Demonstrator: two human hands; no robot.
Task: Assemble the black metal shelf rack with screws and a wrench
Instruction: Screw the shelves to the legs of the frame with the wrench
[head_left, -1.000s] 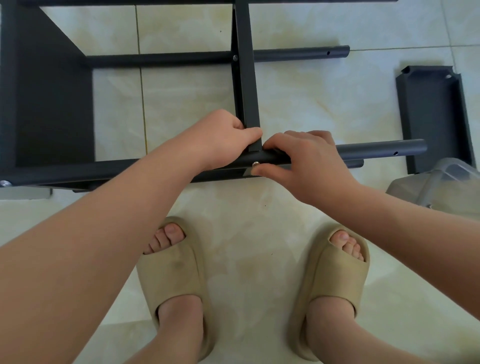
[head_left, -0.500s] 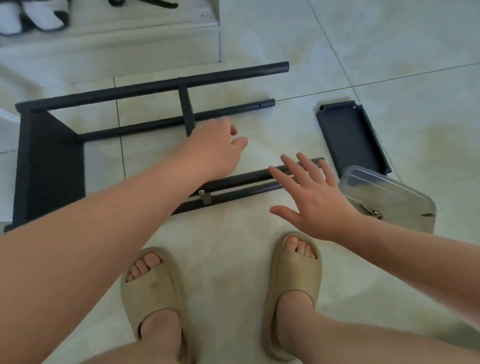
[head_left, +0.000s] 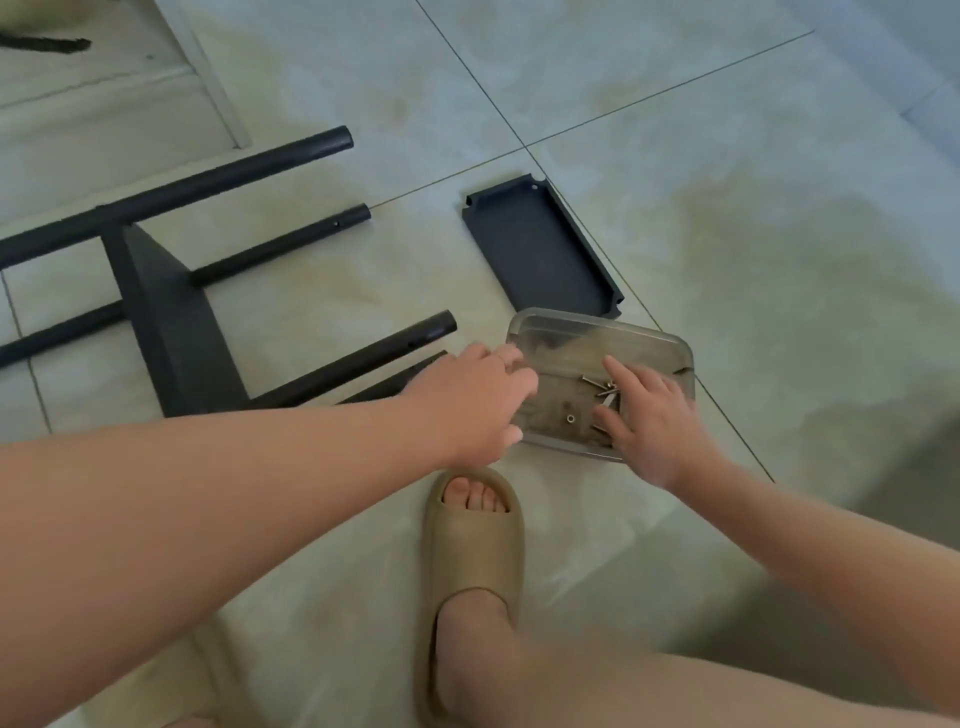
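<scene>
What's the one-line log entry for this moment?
step: reaching for screws | left hand: at tub rim | right hand: in tub | rack: on floor | shelf: loose

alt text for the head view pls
Right hand reaches into a clear box of screws on the tiled floor, left hand at the box's left edge. A part-built black rack lies left, a loose black tray beyond.

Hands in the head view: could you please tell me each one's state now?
Left hand: at the container rim, grip unclear.
Right hand: open over the screws.
</scene>
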